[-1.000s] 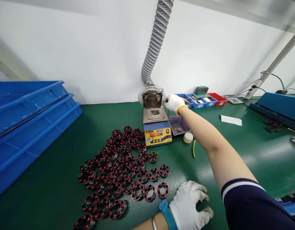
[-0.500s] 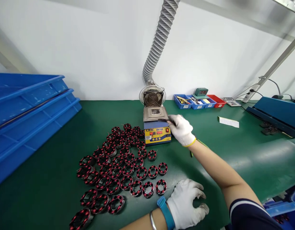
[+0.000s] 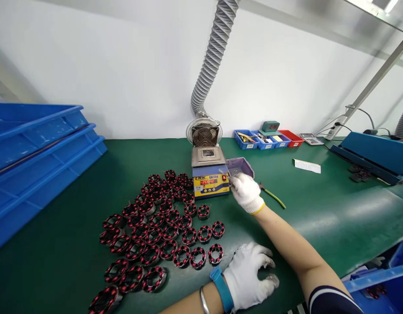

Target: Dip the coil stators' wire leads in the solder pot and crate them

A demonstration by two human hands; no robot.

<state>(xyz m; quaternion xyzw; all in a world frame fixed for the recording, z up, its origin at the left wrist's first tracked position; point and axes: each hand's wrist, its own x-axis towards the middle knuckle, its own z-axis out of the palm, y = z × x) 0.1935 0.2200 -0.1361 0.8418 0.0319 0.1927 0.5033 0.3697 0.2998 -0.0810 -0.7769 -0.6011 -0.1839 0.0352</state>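
My right hand (image 3: pixel 246 192), in a white glove, is closed by the right front corner of a solder pot (image 3: pixel 210 185) with a yellow front panel and red digits. Its fingers pinch something thin, blurred and mostly hidden. Just behind the hand is a purple tray (image 3: pixel 245 162), partly covered by it. My left hand (image 3: pixel 248 277), also gloved, rests on the green table with its fingers curved apart and nothing between them. Left of it lie many black rings with red windings, motor stators (image 3: pixel 215 254), spread across the table up to the pot.
Green-handled cutters (image 3: pixel 275 198) lie right of my right hand. Small blue bins (image 3: pixel 248 145), a red bin (image 3: pixel 292 138) and a clock (image 3: pixel 271 126) stand by the wall. Stacked blue crates (image 3: pixel 47 161) are at left; a grey duct (image 3: pixel 210 61) hangs above the pot.
My right hand has moved down from the pot's top edge to beside its front panel. The purple tray and the cutters show more now. My left hand stays in place.
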